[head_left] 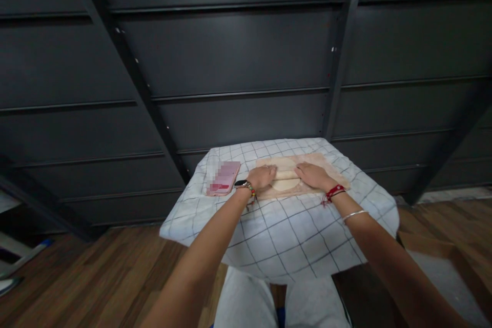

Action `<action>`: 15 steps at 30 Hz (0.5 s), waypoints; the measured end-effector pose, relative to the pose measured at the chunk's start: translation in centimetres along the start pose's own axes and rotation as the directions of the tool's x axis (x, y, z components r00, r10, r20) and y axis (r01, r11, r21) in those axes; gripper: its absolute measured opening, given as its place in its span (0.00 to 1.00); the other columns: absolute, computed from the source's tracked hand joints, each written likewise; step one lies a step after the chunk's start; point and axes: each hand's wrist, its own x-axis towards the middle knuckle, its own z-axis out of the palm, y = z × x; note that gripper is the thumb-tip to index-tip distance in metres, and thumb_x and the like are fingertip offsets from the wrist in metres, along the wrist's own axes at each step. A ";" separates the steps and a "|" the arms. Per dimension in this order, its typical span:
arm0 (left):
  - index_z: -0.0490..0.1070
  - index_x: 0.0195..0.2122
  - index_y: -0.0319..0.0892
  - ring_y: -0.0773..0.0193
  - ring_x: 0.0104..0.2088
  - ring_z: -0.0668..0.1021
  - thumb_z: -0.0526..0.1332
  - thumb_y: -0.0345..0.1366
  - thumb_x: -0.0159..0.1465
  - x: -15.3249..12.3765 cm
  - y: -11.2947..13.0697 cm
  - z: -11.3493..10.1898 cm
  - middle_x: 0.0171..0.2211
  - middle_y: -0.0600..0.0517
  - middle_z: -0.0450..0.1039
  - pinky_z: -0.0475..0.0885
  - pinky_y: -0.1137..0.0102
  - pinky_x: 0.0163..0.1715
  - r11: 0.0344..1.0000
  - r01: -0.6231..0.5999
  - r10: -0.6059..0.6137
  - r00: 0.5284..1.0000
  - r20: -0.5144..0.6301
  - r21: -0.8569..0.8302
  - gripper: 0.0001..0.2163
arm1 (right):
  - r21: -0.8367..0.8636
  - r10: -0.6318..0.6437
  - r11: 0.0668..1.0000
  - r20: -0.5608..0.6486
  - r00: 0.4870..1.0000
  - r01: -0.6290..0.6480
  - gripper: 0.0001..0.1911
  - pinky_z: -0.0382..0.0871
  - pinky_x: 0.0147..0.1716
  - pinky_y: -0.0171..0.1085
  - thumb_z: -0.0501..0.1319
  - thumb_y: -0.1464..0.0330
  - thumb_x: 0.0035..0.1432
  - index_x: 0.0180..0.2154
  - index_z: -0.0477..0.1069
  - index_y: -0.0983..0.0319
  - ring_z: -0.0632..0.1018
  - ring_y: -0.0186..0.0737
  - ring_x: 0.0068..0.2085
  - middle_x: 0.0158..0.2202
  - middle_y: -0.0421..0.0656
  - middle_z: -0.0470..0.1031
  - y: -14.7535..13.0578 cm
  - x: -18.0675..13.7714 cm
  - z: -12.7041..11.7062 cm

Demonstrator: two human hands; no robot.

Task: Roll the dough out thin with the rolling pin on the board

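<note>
A pale wooden board lies on a small table under a white checked cloth. On the board is a flat pale round of dough, and a pale rolling pin lies across it. My left hand rests palm down on the pin's left end, fingers stretched flat. On the right end my right hand lies the same way. A watch is on my left wrist. My right wrist has a red thread and a silver bangle.
A pink phone-like object lies on the cloth left of the board. A dark panelled metal wall stands right behind the table. The floor is wood. My knees in light trousers are below the table's near edge.
</note>
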 end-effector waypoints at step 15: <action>0.61 0.57 0.39 0.55 0.55 0.67 0.50 0.36 0.69 -7.6 3.2 2.1 0.55 0.45 0.67 0.58 0.60 0.56 0.995 -0.079 0.092 0.950 -0.299 0.054 0.17 | -0.161 -0.029 0.987 -0.163 0.986 0.002 0.23 0.49 0.57 0.56 0.45 0.61 0.67 0.54 0.65 0.67 0.69 0.52 0.51 0.50 0.53 0.71 -2.9 -6.9 0.9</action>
